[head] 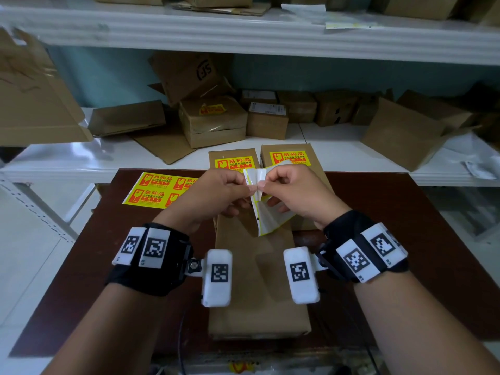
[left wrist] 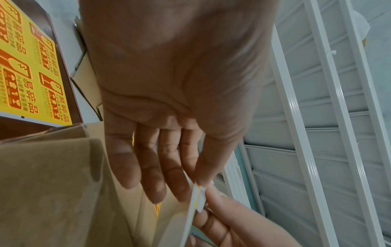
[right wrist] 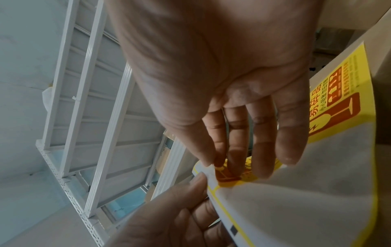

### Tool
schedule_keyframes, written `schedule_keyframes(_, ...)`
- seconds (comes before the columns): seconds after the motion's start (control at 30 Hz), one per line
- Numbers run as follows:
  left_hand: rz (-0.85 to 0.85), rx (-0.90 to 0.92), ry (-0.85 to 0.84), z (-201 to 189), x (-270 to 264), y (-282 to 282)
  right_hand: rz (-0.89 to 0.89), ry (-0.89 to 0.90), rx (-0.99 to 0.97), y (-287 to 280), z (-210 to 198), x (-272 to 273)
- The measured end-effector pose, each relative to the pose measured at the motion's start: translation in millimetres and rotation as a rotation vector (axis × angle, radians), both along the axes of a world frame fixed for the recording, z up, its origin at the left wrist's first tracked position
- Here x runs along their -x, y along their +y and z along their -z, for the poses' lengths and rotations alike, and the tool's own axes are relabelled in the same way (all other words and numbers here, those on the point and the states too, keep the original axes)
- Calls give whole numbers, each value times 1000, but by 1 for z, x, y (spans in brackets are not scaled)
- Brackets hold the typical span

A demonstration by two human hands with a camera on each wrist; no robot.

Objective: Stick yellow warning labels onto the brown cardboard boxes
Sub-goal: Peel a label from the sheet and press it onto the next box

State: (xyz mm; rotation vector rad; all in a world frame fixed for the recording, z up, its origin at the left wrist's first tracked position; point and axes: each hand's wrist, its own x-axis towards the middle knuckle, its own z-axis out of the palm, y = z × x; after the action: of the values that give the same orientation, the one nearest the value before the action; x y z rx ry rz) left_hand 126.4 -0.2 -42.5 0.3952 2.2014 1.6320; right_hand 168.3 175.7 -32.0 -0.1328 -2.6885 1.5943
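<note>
Above the middle of the brown table [head: 405,239], the left hand [head: 213,196] and right hand [head: 300,193] each pinch the top corner of a label sheet [head: 270,215], apparently peeling a yellow label from its backing. Next, it likely needs pressing flat onto the bare cardboard box [head: 257,280] lying below the hands.
</note>
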Motion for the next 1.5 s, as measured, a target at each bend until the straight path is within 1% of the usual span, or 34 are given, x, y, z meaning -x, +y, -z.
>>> schedule_keyframes(0.4, -39, -1, -19, -2, 4, -4, 5, -26, 46, 1, -1, 1)
schedule_keyframes(0.7, -57, -5, -34, -3, 6, -7, -1, -36, 134, 3, -3, 0)
schedule_keyframes(0.83, -19, -12, -42, -6, 2, -5, 4, -42, 163, 2, -3, 1)
schedule_keyframes(1.0, 60, 72, -18, -2, 0, -5, -3, -55, 186, 0, -4, 0)
schedule_keyframes(1.2, 22, 68, 17, -4, 1, -6, -1, -67, 196, 2, -4, 0)
schedule_keyframes(1.5, -13, 76, 4, 0, 8, -11, 2, -92, 171, 6, -4, 1)
